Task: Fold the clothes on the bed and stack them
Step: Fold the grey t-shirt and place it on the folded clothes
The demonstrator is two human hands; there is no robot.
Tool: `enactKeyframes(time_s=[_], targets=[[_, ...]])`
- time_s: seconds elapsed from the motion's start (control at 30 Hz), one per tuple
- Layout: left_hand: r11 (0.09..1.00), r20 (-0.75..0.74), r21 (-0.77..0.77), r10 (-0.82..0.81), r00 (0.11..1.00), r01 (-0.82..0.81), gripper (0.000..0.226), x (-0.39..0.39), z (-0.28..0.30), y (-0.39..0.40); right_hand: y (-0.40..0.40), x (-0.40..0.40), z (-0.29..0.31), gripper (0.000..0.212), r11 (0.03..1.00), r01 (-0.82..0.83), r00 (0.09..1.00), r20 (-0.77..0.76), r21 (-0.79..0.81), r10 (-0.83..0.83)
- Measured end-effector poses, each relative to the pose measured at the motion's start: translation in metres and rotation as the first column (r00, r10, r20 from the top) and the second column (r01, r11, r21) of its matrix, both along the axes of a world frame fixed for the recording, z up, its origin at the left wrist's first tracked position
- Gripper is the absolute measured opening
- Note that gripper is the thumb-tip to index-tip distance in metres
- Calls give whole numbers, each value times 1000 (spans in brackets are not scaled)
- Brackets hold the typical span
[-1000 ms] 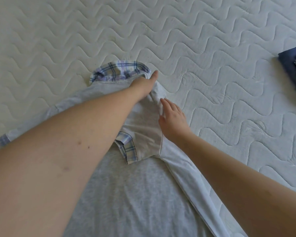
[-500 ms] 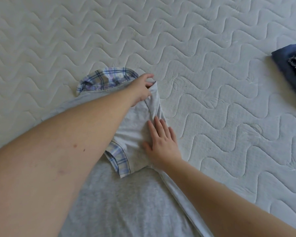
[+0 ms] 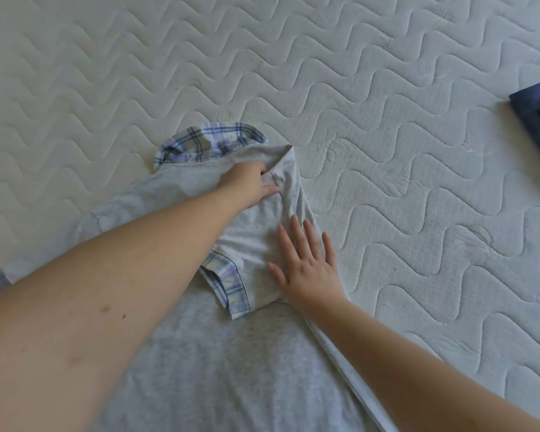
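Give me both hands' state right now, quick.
Left hand: fingers curled into a fold of the grey shirt near its shoulder.
Right hand: open, flat, pressing the folded sleeve.

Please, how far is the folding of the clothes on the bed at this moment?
Done: a dark folded pile already lies at the right edge of the mattress. In hand: the grey shirt has its right sleeve folded in over the body; the left hand holds the fabric by the shoulder and the right hand presses flat on the sleeve. Left: the other sleeve lies spread out, and the shirt must be folded up and stacked.
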State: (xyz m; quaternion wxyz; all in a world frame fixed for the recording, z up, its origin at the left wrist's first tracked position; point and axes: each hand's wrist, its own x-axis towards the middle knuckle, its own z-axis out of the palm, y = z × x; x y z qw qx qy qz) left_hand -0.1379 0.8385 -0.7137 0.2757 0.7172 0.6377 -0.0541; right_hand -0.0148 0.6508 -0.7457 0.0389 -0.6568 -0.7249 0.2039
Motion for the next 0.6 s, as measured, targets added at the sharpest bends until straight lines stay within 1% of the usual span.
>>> enactKeyframes(time_s=[0.03,0.07,0.1,0.17,0.23,0.3,0.4,0.47,0.53,0.6], targets=[[999,-72,22,-37,997,39,48,-3,3,-4,-8,1,2,68,1000,-4,1000,-2,22,4],[994,-121,79,-61,991,71,43,-6,6,-8,-17,3,3,68,999,-3,1000,-1,33,3],[981,-146,167,-76,986,101,39,-8,8,-15,-27,5,4,69,1000,0,1000,8,30,0],[940,-130,313,-99,987,136,37,-9,13,-32,-46,12,5,72,1000,14,999,29,10,-14],[917,-68,366,-146,987,160,37,-5,12,-58,-70,20,5,75,1000,28,998,50,1,-28],[903,-30,349,-256,966,250,40,3,11,-91,-95,27,7,76,997,76,996,54,-17,-75],[856,-36,224,-471,881,466,52,11,4,-145,-123,33,16,71,985,168,983,69,41,-170],[784,-61,155,-599,798,601,63,10,-4,-183,-143,36,21,74,973,219,970,93,66,-225],[683,-119,170,-701,703,710,72,1,-14,-215,-165,40,25,78,962,262,956,120,71,-269],[600,-229,188,-743,629,777,74,-11,-23,-233,-189,45,28,80,954,296,943,143,43,-299]])
